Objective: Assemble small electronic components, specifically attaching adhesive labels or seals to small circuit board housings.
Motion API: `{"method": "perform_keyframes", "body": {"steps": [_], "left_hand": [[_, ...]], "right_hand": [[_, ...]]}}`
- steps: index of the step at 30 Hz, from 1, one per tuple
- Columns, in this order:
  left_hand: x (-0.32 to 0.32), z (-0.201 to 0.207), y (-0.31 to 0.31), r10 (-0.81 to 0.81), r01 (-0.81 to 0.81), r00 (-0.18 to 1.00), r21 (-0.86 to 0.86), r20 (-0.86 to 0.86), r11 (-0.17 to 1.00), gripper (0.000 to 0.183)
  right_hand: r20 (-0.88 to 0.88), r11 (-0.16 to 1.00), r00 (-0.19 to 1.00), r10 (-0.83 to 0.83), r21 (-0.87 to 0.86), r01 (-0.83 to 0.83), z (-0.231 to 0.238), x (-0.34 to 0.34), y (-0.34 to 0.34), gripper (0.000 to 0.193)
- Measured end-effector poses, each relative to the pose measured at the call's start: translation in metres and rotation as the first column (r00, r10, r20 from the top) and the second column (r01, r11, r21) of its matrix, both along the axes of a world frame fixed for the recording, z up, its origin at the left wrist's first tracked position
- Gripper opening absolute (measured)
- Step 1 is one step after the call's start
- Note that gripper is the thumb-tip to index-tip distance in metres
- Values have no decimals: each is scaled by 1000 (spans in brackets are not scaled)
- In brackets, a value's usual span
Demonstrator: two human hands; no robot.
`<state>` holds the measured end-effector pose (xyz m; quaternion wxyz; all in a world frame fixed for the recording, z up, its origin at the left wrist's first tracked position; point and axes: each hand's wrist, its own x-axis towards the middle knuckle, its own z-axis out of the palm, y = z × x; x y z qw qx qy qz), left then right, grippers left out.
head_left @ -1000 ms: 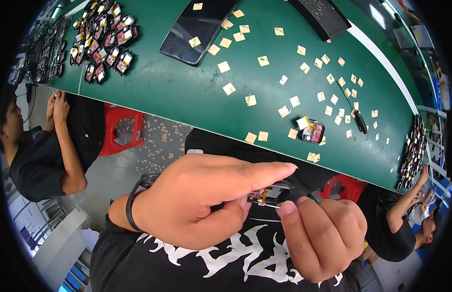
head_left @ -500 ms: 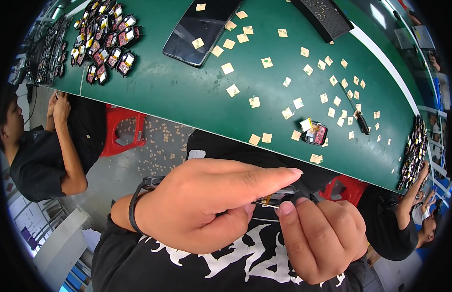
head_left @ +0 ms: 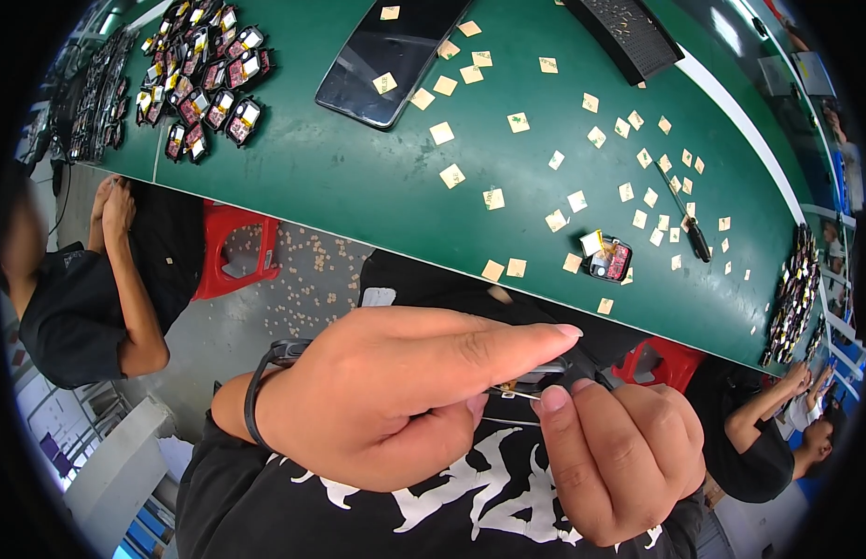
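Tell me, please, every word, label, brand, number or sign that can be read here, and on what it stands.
No text reads clearly.
Black shirt: jagged white print, partly covered by the left hand and right hand; no words legible.
Pale squares on the green table: some bear marks, too small to read.
Black device in the left hand: none visible.

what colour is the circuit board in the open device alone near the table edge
Red circuit board; head view.
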<state>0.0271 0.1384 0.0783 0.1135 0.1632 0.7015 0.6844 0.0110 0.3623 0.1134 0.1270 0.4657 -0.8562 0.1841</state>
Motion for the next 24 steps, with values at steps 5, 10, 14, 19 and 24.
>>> {"method": "perform_keyframes", "body": {"steps": [5, 10, 14, 19, 24], "left_hand": [[1, -2, -3, -30, 30, 999, -16, 24, 999, 68], [2, -3, 0, -25, 25, 998, 12, 54, 1000, 66], [4, -4, 0, -19, 18, 997, 4, 69, 1000, 64], [5, -4, 2, -12, 7, 997, 60, 71, 998, 63], [5, -6, 1, -47, 36, 993, 97, 108, 995, 64]], "right_hand": [[14, 1000, 1000, 20, -2, -20, -1, -1, 2, 33], [-8, 994, 995, 102, 24, -102, 0, -5, 5, 35], [20, 977, 978, 206, 56, -207, 1, -10, 10, 35], [-88, 981, 978, 190, -31, -193, -15, -4, 15, 32], [-81, 984, 981, 178, -2, -179, -9, -4, 11, 30]]}}
